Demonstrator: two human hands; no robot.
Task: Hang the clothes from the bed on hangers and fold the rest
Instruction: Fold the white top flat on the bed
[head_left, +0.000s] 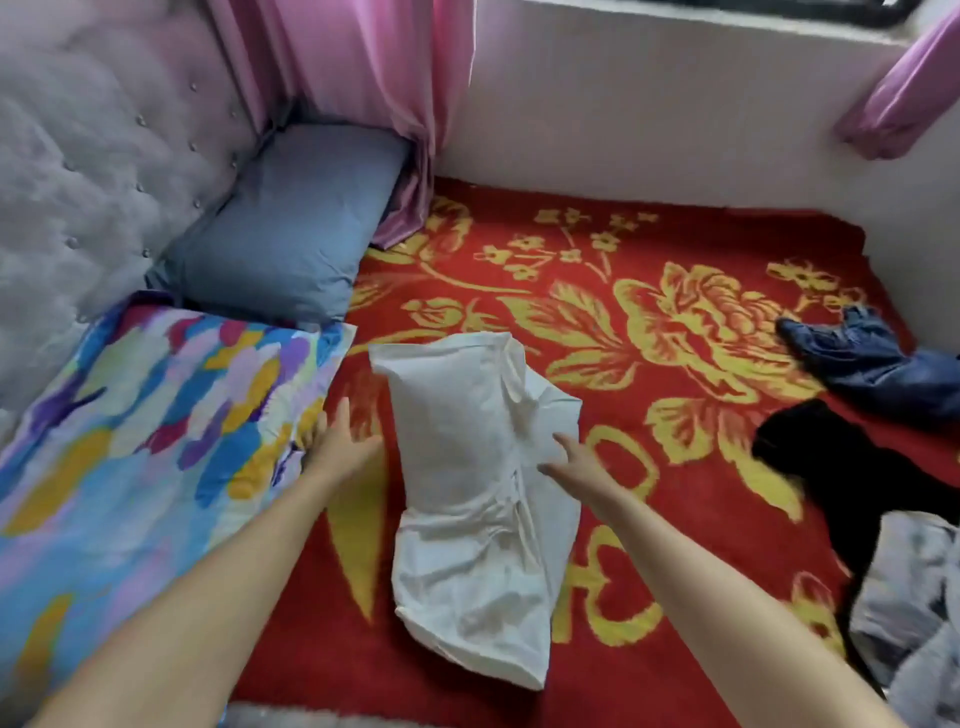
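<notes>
A white garment (467, 499), folded into a long strip, lies on the red bed cover (675, 467) in the middle of the view. My left hand (340, 441) hovers just left of it with fingers spread, touching nothing. My right hand (576, 460) is over the garment's right edge with straight fingers, at or just above the cloth. At the right lie a blue denim garment (872, 364), a black garment (841, 467) and a grey garment (914, 597).
A blue-grey pillow (291, 228) and a multicoloured pillow (130, 431) sit against the tufted headboard (93, 156) at the left. Pink curtains (358, 73) hang behind them. A white wall (649, 119) runs along the far side of the bed.
</notes>
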